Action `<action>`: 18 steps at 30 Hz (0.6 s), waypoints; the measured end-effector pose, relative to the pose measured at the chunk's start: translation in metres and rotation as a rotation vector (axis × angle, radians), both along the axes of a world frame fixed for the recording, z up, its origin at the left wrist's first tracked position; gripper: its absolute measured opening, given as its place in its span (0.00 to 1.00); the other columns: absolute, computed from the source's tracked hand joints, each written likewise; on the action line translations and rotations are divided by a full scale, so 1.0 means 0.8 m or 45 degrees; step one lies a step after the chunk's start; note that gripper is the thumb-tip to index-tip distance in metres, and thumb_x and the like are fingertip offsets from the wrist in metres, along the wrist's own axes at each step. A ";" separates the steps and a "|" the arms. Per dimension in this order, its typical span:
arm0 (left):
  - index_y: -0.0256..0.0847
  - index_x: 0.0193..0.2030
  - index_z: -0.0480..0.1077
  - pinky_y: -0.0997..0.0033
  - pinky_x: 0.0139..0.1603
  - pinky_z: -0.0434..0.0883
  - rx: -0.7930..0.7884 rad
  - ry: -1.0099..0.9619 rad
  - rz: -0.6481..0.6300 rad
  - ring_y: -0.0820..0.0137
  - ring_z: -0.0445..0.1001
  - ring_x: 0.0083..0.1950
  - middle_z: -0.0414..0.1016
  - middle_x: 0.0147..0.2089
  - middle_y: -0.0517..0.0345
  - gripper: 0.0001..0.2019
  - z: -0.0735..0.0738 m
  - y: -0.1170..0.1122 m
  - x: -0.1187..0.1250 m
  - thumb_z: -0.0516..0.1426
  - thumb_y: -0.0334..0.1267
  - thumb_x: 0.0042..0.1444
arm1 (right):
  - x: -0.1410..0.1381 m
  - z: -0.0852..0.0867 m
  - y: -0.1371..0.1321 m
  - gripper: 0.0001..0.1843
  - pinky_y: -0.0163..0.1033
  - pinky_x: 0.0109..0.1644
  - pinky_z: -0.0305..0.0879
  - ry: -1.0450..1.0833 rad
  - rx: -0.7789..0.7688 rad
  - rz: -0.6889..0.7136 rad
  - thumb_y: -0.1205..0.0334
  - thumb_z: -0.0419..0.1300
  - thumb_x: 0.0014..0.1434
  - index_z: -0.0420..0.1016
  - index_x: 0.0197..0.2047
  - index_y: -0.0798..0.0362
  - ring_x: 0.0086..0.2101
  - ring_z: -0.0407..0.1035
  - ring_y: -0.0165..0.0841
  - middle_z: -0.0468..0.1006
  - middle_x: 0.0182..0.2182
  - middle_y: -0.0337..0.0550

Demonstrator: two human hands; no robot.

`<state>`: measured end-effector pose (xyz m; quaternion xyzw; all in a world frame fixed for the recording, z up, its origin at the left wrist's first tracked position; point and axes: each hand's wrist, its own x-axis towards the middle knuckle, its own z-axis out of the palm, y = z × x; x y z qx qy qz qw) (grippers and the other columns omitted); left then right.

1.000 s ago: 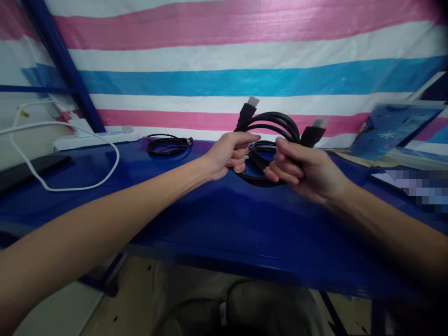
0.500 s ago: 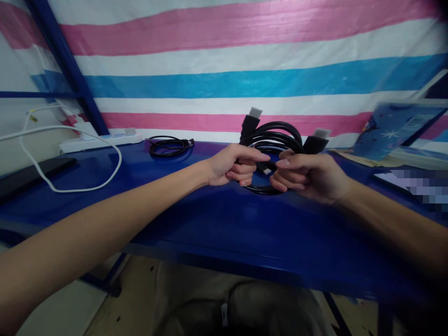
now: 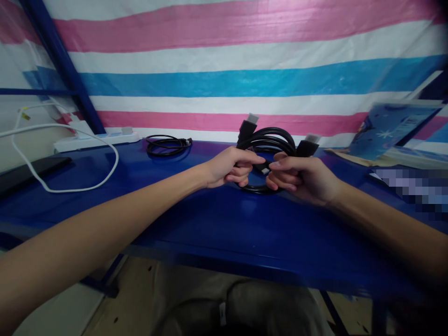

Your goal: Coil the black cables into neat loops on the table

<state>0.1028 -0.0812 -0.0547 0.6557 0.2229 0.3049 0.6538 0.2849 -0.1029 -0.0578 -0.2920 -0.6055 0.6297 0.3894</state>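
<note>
A thick black cable coil [image 3: 275, 135] is held upright just over the desk between my two hands. My left hand [image 3: 233, 167] is closed around its left side, with thumb or finger pointing inward. My right hand [image 3: 301, 177] grips the right side, thumb laid along it. Above the left hand sticks up a flat black plug [image 3: 247, 130] with a clear cap, like an HDMI plug. A similar plug [image 3: 308, 145] rises over my right hand. Between the fingertips shows a smaller black plug with a pale tip [image 3: 265, 170]; which cable it belongs to I cannot tell.
The blue desk [image 3: 210, 233] has a thinner black cable coil [image 3: 166, 145] at the back left. Further left are a white power strip [image 3: 112, 138], a looped white cord [image 3: 114, 163] and a dark flat object [image 3: 38, 172]. A blue snowflake-print package [image 3: 381, 130] stands right, near a pixelated device [image 3: 413, 186].
Both hands and the held cable coil appear slightly further left and the coil a little lower, while the whole view has shifted slightly too. The grip looks the same.
</note>
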 end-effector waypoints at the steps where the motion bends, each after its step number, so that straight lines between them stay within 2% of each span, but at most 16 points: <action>1: 0.42 0.15 0.50 0.74 0.24 0.65 0.005 0.000 -0.003 0.82 0.45 0.12 0.46 0.10 0.70 0.22 0.000 0.000 0.000 0.54 0.32 0.57 | 0.000 0.000 0.000 0.26 0.34 0.28 0.63 -0.002 0.006 -0.001 0.69 0.59 0.51 0.46 0.11 0.54 0.12 0.47 0.21 0.47 0.08 0.31; 12: 0.43 0.15 0.50 0.74 0.25 0.65 0.026 -0.001 -0.013 0.82 0.46 0.12 0.46 0.10 0.71 0.22 -0.002 -0.001 0.000 0.55 0.34 0.56 | 0.001 0.000 -0.003 0.28 0.34 0.29 0.63 -0.001 0.007 -0.011 0.67 0.61 0.50 0.44 0.12 0.54 0.12 0.46 0.20 0.47 0.08 0.31; 18: 0.43 0.15 0.50 0.74 0.23 0.64 0.023 -0.023 0.004 0.82 0.44 0.12 0.45 0.10 0.71 0.21 -0.004 0.001 0.001 0.55 0.34 0.56 | 0.000 -0.003 -0.004 0.26 0.34 0.28 0.62 0.032 -0.008 -0.028 0.69 0.59 0.50 0.44 0.13 0.54 0.12 0.46 0.21 0.47 0.08 0.31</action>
